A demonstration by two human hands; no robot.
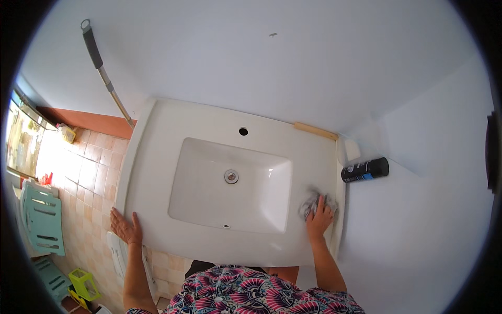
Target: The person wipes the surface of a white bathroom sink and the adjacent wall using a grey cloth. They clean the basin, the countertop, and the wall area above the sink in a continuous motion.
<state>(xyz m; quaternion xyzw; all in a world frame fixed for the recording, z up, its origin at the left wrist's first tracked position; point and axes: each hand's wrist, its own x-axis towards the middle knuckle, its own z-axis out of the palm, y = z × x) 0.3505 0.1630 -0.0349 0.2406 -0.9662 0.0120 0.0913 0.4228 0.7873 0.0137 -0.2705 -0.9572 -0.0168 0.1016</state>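
Observation:
A white vanity top (153,176) with a rectangular basin (204,196) lies before me. My right hand (321,221) presses a crumpled grey-and-white cloth (308,206) onto the top, right of the basin; the cloth is partly blurred. At the front left, my left hand (127,227) rests over the raised side edge with its fingers spread and nothing in it. The basin has a metal drain (231,177) and a small overflow hole (226,226) near its front. Behind it is a round dark tap hole (243,131).
A black can (364,170) lies beyond the right edge. A wooden strip (315,131) sits along the back right. One pole with a dark grip (93,49) leans on the wall at left. Green plastic chairs (45,223) and a yellow-green plastic item (84,284) stand on the tiled floor (92,180).

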